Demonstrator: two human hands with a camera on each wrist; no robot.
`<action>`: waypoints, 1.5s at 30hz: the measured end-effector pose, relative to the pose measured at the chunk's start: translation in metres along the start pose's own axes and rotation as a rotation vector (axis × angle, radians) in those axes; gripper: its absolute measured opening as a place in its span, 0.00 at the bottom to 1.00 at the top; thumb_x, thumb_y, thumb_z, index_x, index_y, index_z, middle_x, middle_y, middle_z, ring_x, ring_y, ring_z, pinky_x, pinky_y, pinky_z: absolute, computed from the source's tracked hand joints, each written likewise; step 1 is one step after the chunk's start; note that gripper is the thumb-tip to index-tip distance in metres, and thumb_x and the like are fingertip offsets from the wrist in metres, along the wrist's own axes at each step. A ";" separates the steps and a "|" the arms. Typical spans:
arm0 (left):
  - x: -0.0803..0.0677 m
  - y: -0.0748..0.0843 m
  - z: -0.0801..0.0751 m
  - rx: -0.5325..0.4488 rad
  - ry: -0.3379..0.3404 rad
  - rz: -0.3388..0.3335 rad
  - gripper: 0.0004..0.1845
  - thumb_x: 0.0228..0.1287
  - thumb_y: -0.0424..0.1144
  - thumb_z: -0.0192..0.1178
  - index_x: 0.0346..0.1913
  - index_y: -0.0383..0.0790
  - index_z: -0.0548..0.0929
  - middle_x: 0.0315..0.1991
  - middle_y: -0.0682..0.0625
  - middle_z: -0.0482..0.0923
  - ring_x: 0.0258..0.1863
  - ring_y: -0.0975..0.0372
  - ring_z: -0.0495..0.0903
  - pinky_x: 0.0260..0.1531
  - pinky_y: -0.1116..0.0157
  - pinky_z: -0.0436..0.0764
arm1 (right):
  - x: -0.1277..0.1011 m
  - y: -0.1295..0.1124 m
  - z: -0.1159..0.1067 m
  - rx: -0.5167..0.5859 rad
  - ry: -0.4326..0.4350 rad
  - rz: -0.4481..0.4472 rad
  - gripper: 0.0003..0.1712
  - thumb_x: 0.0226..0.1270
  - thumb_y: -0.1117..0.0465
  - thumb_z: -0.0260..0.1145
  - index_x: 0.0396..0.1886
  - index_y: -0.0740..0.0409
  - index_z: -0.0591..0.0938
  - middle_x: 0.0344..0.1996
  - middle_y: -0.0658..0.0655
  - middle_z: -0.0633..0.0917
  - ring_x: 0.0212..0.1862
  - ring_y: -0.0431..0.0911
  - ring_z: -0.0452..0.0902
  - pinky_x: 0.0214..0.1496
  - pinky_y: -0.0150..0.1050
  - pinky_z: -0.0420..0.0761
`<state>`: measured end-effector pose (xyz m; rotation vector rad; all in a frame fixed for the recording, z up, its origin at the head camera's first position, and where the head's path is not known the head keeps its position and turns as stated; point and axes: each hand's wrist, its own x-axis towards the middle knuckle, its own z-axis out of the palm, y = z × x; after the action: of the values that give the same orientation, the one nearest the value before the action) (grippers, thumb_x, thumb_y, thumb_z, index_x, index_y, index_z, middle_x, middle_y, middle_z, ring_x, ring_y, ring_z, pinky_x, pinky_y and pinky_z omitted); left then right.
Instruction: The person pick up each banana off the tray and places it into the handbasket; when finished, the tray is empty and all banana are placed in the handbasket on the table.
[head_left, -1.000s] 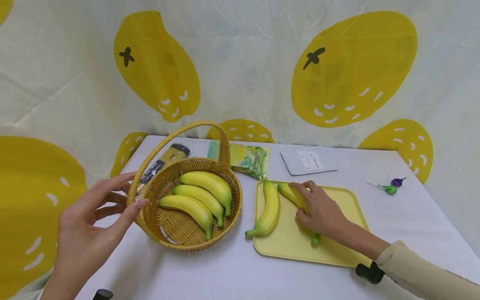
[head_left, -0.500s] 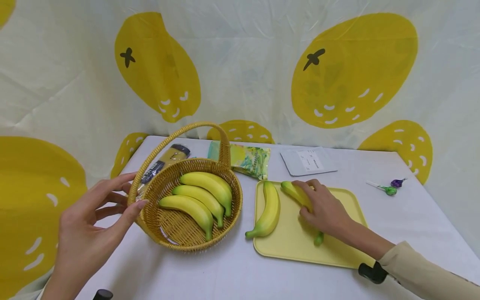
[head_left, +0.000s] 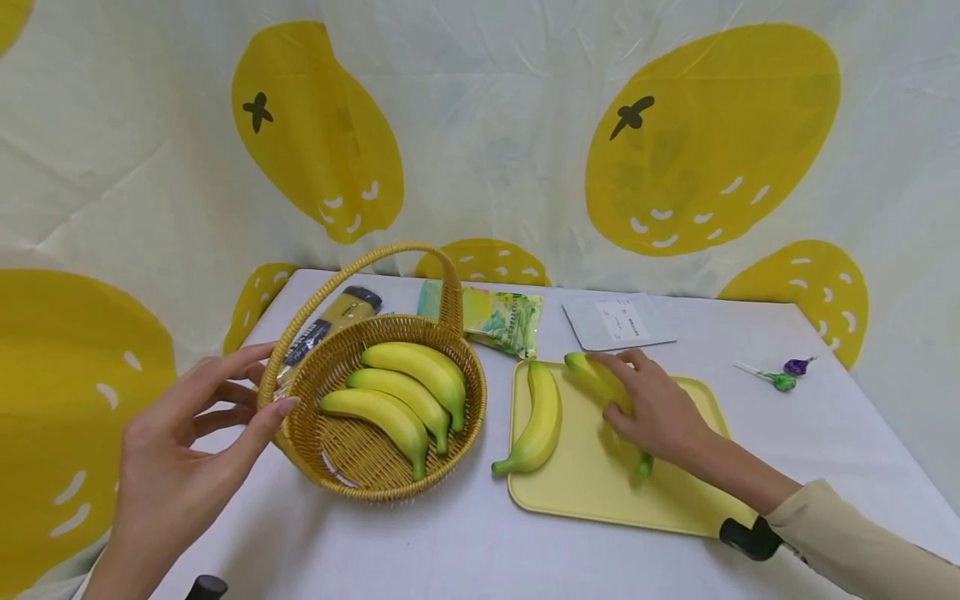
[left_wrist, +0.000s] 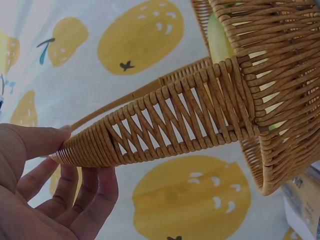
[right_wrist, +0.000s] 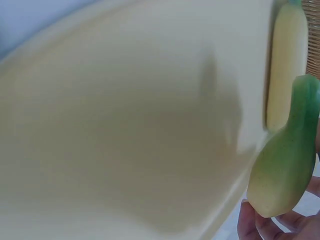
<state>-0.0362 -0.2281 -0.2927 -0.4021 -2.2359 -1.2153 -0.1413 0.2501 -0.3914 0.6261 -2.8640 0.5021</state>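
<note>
A woven basket [head_left: 352, 458] with a hoop handle holds three yellow bananas [head_left: 408, 371]. My left hand [head_left: 202, 433] holds its left rim, thumb on top and fingers outside; the left wrist view shows the woven band [left_wrist: 165, 120] running between thumb and fingers [left_wrist: 90, 200]. On the yellow tray [head_left: 585, 492] my right hand [head_left: 652, 412] grips a banana [head_left: 596, 375], raised slightly above its shadow. The right wrist view shows its green stem end [right_wrist: 282, 175] over the tray [right_wrist: 125, 125]. A second banana [head_left: 542, 412] lies at the tray's left edge, its stem overhanging.
Behind the basket lie a yellow-and-black packet [head_left: 333, 317] and a green snack bag [head_left: 498, 317]. A white pouch [head_left: 618, 321] sits behind the tray, and two lollipops [head_left: 780, 375] lie at the right. The white table ends at a lemon-print curtain.
My right hand has closed round the tray banana and raised it a little, shifting slightly right. The left hand and basket have stayed put.
</note>
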 end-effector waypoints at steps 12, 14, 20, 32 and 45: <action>-0.001 -0.006 0.003 0.019 0.025 0.042 0.40 0.43 0.10 0.76 0.64 0.37 0.86 0.42 0.48 0.84 0.36 0.66 0.83 0.41 0.78 0.85 | 0.013 -0.012 -0.015 0.016 0.028 -0.060 0.40 0.58 0.67 0.69 0.74 0.49 0.76 0.53 0.63 0.79 0.39 0.52 0.77 0.30 0.42 0.78; -0.001 -0.006 0.003 0.024 0.025 0.041 0.40 0.44 0.11 0.76 0.64 0.37 0.86 0.43 0.49 0.84 0.36 0.66 0.83 0.41 0.79 0.85 | 0.017 -0.017 -0.019 0.018 0.031 -0.071 0.40 0.58 0.67 0.68 0.74 0.49 0.76 0.54 0.62 0.79 0.38 0.51 0.76 0.28 0.41 0.77; 0.000 -0.004 0.002 0.035 0.014 0.021 0.40 0.46 0.12 0.77 0.65 0.40 0.86 0.43 0.50 0.84 0.36 0.66 0.83 0.42 0.79 0.84 | 0.027 -0.030 -0.031 0.022 0.026 -0.091 0.39 0.59 0.67 0.67 0.73 0.47 0.77 0.55 0.61 0.79 0.36 0.49 0.74 0.24 0.39 0.74; 0.000 -0.003 0.001 0.055 0.011 0.018 0.40 0.45 0.13 0.78 0.65 0.41 0.86 0.43 0.51 0.84 0.36 0.67 0.83 0.41 0.79 0.84 | 0.045 -0.062 -0.042 0.014 0.010 -0.167 0.38 0.59 0.67 0.63 0.72 0.46 0.78 0.55 0.58 0.79 0.40 0.49 0.74 0.23 0.39 0.73; 0.001 -0.006 0.002 0.023 0.021 0.046 0.40 0.43 0.11 0.77 0.64 0.37 0.86 0.43 0.48 0.85 0.36 0.66 0.83 0.41 0.79 0.85 | 0.062 -0.092 -0.049 0.017 0.010 -0.226 0.38 0.58 0.67 0.61 0.72 0.48 0.80 0.56 0.57 0.78 0.42 0.49 0.74 0.25 0.39 0.74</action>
<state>-0.0406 -0.2293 -0.2969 -0.4270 -2.2084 -1.1641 -0.1525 0.1655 -0.3052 0.9323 -2.7354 0.4919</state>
